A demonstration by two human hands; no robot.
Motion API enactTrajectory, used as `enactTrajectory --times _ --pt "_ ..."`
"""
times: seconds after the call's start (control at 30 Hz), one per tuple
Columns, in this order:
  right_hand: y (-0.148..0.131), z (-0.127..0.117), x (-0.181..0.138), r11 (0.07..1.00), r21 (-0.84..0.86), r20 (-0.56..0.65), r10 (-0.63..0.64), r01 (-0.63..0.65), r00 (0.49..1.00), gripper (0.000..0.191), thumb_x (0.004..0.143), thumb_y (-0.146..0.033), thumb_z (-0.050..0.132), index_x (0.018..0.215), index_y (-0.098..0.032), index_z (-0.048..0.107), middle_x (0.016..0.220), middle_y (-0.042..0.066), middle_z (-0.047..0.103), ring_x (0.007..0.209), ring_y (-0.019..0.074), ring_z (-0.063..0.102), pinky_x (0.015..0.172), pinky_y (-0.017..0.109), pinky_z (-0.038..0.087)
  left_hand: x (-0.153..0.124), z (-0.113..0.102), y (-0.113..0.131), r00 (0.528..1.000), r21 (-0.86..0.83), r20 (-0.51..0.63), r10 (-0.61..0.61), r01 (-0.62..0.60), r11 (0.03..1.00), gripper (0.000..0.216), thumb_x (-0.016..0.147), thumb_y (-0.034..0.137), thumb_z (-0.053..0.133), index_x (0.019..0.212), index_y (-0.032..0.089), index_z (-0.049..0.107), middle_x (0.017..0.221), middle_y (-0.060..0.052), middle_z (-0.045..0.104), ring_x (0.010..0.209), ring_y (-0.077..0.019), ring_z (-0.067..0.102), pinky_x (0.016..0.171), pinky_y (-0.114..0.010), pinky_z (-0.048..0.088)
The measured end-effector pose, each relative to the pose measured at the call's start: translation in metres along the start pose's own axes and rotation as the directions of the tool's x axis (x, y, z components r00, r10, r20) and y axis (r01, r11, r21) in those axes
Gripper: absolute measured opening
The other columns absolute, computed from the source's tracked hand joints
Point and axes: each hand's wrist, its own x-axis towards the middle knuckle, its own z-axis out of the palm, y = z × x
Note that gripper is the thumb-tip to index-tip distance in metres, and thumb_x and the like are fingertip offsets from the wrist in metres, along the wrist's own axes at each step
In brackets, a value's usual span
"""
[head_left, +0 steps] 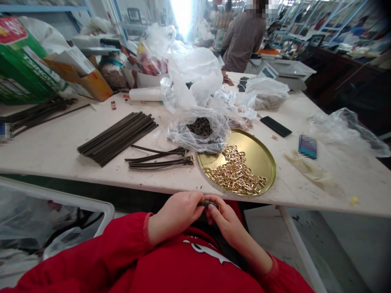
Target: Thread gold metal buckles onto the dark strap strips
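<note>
Close to my body, just past the table's front edge, my left hand [185,207] and my right hand [221,213] meet with fingers closed on a dark strap [207,202]. A small gold glint, likely a buckle, shows at its right end by my right fingers. Beyond them on the table, a round gold tray [265,152] bears a heap of small gold buckles [238,175]. Left of the tray lie several dark straps with buckles at one end [159,162]. A neat stack of flat dark strips [117,138] lies further left.
An open plastic bag of small dark pieces [200,127] touches the tray's back edge. A black phone [275,126] and clear plastic [351,130] lie to the right. Boxes [82,77] crowd the back left. White bins [108,211] stand below the table. A person [244,38] stands behind.
</note>
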Motion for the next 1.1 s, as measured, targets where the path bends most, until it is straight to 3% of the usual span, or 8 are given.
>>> enactTrajectory --times 0.2,0.27,0.47,0.7,0.83,1.0,1.1 --pt "-0.003 0.003 -0.005 0.963 -0.229 0.011 -0.145 0.144 0.989 0.025 0.085 -0.024 0.043 0.109 -0.019 0.049 0.101 0.008 0.059 0.095 0.0187 0.055 0.084 0.034 0.044 -0.003 0.002 0.0 0.995 -0.131 0.018 -0.096 0.097 0.987 0.006 0.077 0.021 0.051 0.079 0.019 0.057 0.078 -0.001 0.063 0.069 -0.0152 0.056 0.062 -0.024 0.039" --pt "-0.004 0.002 -0.006 0.949 -0.271 0.007 -0.167 0.163 0.986 0.028 0.084 -0.022 0.045 0.111 -0.019 0.049 0.106 0.009 0.058 0.099 0.0199 0.054 0.087 0.036 0.043 -0.005 0.003 0.002 0.995 -0.13 0.008 -0.101 0.101 0.986 0.006 0.076 0.02 0.051 0.077 0.018 0.057 0.077 -0.001 0.062 0.069 -0.0152 0.056 0.061 -0.024 0.039" --pt "-0.005 -0.006 -0.009 0.94 -0.318 -0.069 -0.151 0.122 0.986 0.023 0.074 -0.022 0.058 0.097 -0.02 0.054 0.084 0.003 0.059 0.071 0.0158 0.055 0.066 0.03 0.047 -0.01 -0.003 -0.001 0.994 -0.28 0.021 -0.109 0.111 0.954 0.006 0.073 0.022 0.05 0.072 0.018 0.055 0.07 0.001 0.061 0.063 -0.0127 0.052 0.056 -0.022 0.035" --pt "0.0 -0.003 -0.002 1.0 0.025 -0.084 0.016 -0.014 0.996 0.017 0.071 -0.022 0.061 0.082 -0.019 0.049 0.068 -0.003 0.052 0.062 0.0114 0.049 0.057 0.024 0.04 -0.007 0.0 -0.008 0.982 -0.339 0.065 -0.176 0.187 0.922 0.008 0.072 0.024 0.049 0.07 0.017 0.053 0.064 0.003 0.058 0.058 -0.0113 0.049 0.052 -0.021 0.032" --pt "0.01 -0.003 0.003 0.993 0.106 -0.09 0.058 -0.049 0.994 0.018 0.071 -0.024 0.061 0.081 -0.019 0.047 0.068 -0.004 0.051 0.061 0.0108 0.048 0.056 0.023 0.039 -0.003 0.003 -0.01 0.985 -0.321 0.069 -0.16 0.174 0.931 0.009 0.073 0.025 0.048 0.074 0.017 0.054 0.068 0.001 0.06 0.061 -0.0123 0.051 0.054 -0.022 0.033" --pt "0.011 -0.001 0.007 0.995 0.065 -0.142 0.079 -0.071 0.987 0.021 0.069 -0.024 0.062 0.083 -0.019 0.047 0.067 -0.004 0.051 0.06 0.0116 0.048 0.056 0.024 0.039 0.004 0.005 -0.012 0.981 -0.327 0.096 -0.171 0.193 0.925 0.01 0.073 0.024 0.047 0.072 0.017 0.054 0.069 0.001 0.06 0.061 -0.0129 0.052 0.054 -0.023 0.034" --pt "0.004 0.0 0.009 0.995 -0.022 -0.194 0.089 -0.095 0.977 0.02 0.068 -0.025 0.061 0.082 -0.019 0.048 0.064 -0.004 0.05 0.057 0.0116 0.047 0.053 0.024 0.038 0.008 0.008 -0.015 0.96 -0.395 0.192 -0.204 0.266 0.879 0.011 0.072 0.026 0.046 0.07 0.017 0.052 0.062 0.002 0.059 0.057 -0.0129 0.052 0.05 -0.022 0.033"
